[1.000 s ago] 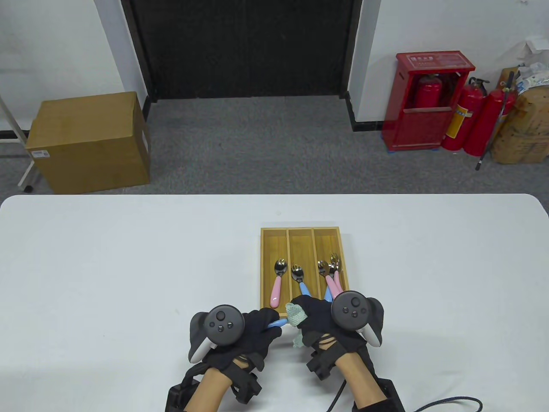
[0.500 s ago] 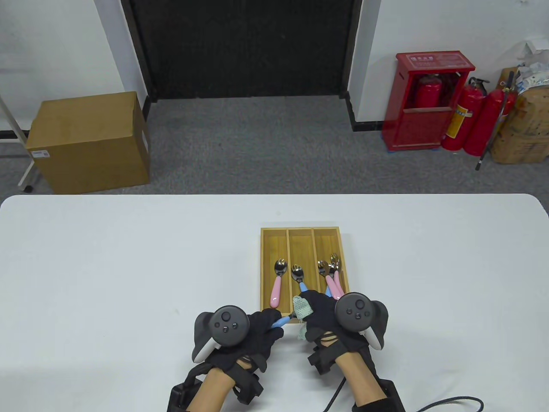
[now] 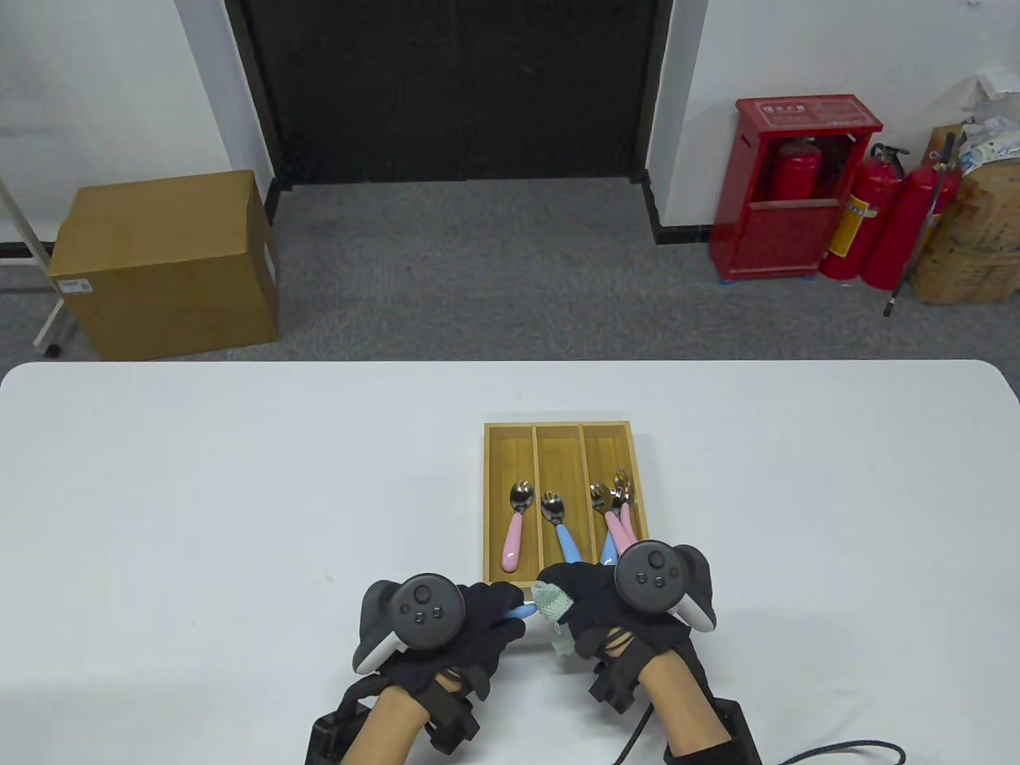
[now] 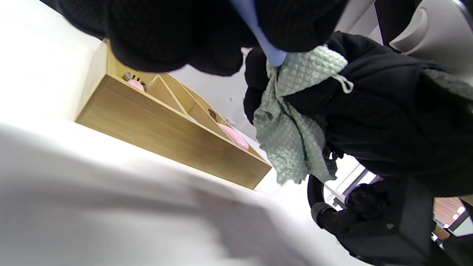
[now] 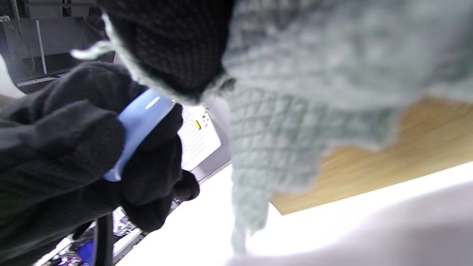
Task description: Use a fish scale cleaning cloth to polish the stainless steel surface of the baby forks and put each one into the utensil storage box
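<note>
L hand (image 3: 478, 629) pinches blue handle of fork (image 3: 522, 612), just off box's near edge, near desk's front edge. R hand (image 3: 594, 610) wraps cloth (image 3: 551, 599) round fork's steel end; tines hidden. Box (image 3: 498, 434) at desk center: pink spoon (image 3: 514, 530) in left slot, blue one (image 3: 558, 526) in mid, several in right.

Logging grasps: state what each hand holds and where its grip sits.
Left hand holds a baby fork by its blue handle. Right hand holds the green cloth, bunched over the fork's hidden metal end.
</note>
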